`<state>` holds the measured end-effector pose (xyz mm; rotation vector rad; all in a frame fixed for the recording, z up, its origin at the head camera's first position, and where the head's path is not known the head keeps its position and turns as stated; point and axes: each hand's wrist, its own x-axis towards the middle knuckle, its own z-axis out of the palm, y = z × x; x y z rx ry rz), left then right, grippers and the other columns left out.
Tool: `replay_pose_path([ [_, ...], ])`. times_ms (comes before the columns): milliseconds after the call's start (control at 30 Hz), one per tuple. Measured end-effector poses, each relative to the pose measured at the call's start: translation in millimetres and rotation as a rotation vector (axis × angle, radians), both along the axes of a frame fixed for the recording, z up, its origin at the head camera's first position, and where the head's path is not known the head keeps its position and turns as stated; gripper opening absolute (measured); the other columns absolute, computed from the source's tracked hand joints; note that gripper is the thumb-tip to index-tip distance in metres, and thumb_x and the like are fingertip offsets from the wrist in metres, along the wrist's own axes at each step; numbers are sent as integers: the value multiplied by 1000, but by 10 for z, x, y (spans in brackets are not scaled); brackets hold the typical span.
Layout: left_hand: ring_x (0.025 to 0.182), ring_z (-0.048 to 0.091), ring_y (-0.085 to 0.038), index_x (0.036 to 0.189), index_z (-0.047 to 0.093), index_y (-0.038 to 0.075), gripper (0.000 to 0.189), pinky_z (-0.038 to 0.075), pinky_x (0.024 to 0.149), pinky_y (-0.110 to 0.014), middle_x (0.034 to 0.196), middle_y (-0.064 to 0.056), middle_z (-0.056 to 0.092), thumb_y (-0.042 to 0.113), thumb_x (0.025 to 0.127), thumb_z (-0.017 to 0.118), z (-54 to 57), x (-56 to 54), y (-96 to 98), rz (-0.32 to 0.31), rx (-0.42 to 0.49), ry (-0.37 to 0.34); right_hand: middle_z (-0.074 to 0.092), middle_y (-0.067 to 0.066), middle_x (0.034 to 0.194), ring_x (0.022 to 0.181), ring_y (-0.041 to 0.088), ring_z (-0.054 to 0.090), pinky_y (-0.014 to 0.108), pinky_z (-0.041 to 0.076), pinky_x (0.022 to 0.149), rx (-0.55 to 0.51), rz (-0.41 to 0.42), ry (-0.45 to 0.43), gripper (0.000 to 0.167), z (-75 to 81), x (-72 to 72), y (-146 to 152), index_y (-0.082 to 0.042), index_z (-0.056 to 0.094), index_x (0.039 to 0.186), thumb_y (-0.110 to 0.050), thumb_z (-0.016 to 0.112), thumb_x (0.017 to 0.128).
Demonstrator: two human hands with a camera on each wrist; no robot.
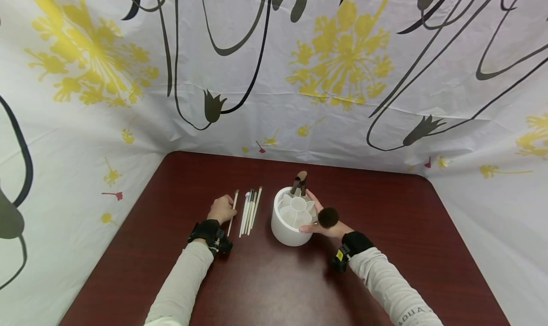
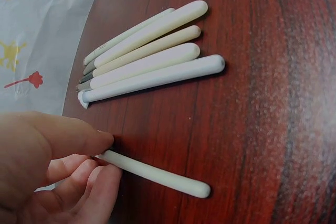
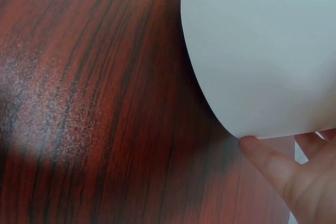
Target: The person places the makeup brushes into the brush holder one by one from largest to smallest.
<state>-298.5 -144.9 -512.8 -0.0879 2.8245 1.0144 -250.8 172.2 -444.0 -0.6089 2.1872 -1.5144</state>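
My left hand (image 1: 221, 209) pinches a slim makeup brush (image 1: 233, 214) with a pale handle between thumb and fingertips. In the left wrist view the rounded handle end of this brush points away from the hand, low over the table. Across from it, my right hand (image 1: 329, 228) grips the side of a white round brush holder (image 1: 291, 235), thumb at the near side and fingers behind. Petal-shaped dividers split the holder's inside. Brown-headed brushes (image 1: 301, 177) stand at its back, and a big fluffy dark brush head (image 1: 328, 217) leans out over the right hand.
Several pale-handled makeup brushes (image 1: 250, 212) lie side by side between the left hand and the holder. All this is on a dark red-brown wooden table (image 1: 364, 288). A white patterned cloth (image 1: 265, 112) hangs along the table's back and sides.
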Motion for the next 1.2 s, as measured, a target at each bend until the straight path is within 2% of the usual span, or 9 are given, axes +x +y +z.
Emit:
replay_pose_path([
  [167,67,56,-21,94,55,-1,20,44,55,-30,80,-11,60,6,77,63,-21,-11,-19,5,13,-9,-5,28,146,133,42,0,62,0,102,-8,6,7,109,-3,-4,-12,4,-10,140,-17,73,73],
  [567,71,58,-23,91,55,-1,18,45,58,-31,83,-13,62,8,78,63,-8,-15,-49,-2,38,24,-3,28,146,133,42,1,61,0,103,-15,17,1,109,-9,-12,-2,3,-10,140,-18,73,73],
  [867,74,60,-23,98,56,-2,25,48,61,-33,86,-14,63,11,78,64,19,-35,-59,14,70,38,-1,27,146,134,40,2,61,0,103,3,0,-19,110,6,4,-8,1,-10,141,-21,73,73],
  [1033,74,59,-22,100,56,-3,27,48,62,-33,86,-13,63,12,78,63,71,-54,-37,14,82,59,-1,28,146,134,41,3,61,-1,103,7,-2,-10,110,1,-3,-8,2,-10,141,-20,74,72],
  [1200,75,58,-22,100,55,-2,27,48,63,-33,87,-12,62,12,78,63,161,-51,20,-15,109,98,-1,28,146,134,41,4,60,-1,104,25,-1,3,109,3,-7,-7,2,-9,141,-19,73,73],
])
